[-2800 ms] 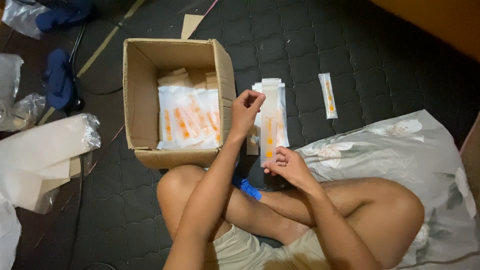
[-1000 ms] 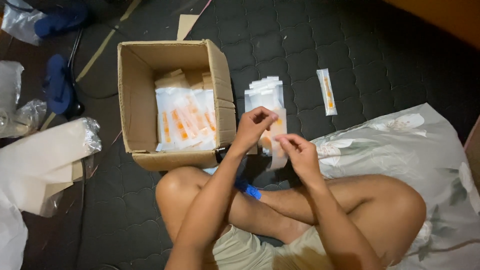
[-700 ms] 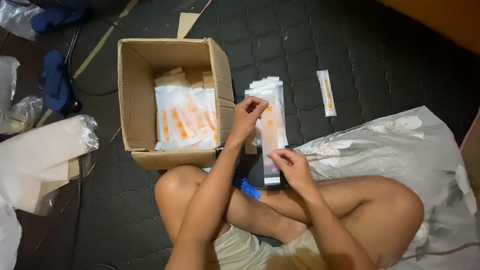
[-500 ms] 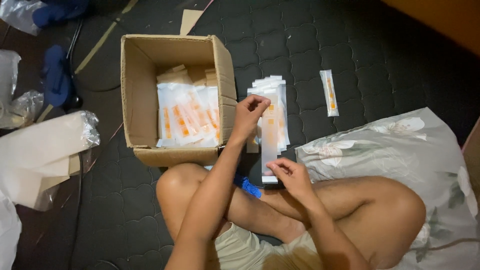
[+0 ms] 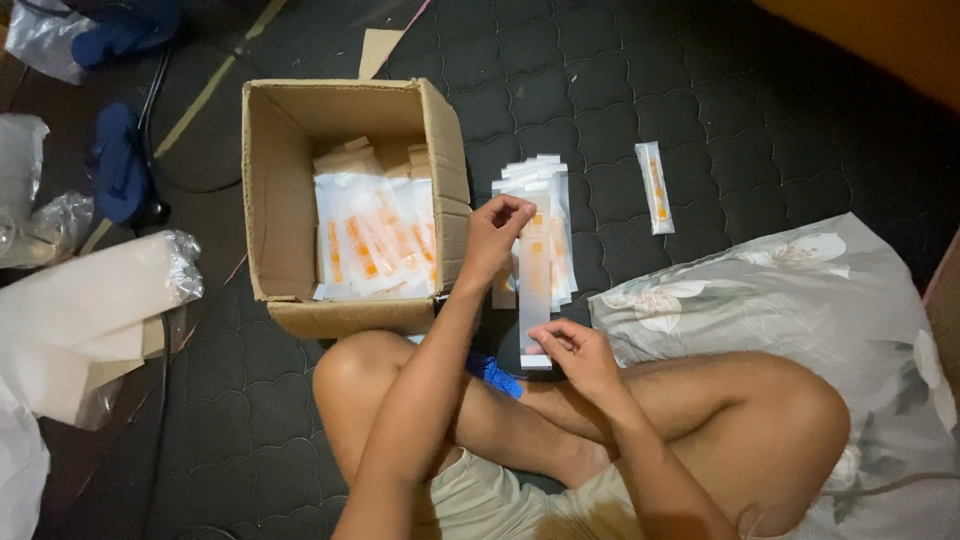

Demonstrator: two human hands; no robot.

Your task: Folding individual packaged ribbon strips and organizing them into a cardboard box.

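I sit cross-legged on a dark quilted mat. My left hand (image 5: 497, 236) pinches the top end of a long clear packet (image 5: 534, 290) with orange print. My right hand (image 5: 577, 352) pinches its bottom end, so the packet hangs stretched between both hands. Behind it a pile of similar packets (image 5: 545, 205) lies on the mat. An open cardboard box (image 5: 282, 190) to the left holds several more orange-printed packets (image 5: 372, 245).
One loose packet (image 5: 654, 186) lies on the mat at the right. A grey flowered pillow (image 5: 800, 290) sits by my right leg. White paper in clear plastic (image 5: 80, 320) lies at the left. Blue cloth (image 5: 118, 160) and a cable are at the upper left. A blue item (image 5: 497, 376) peeks out under my forearm.
My hands were together over the pile a second ago. They have since drawn apart, the right hand coming toward me, pulling one packet out lengthwise.
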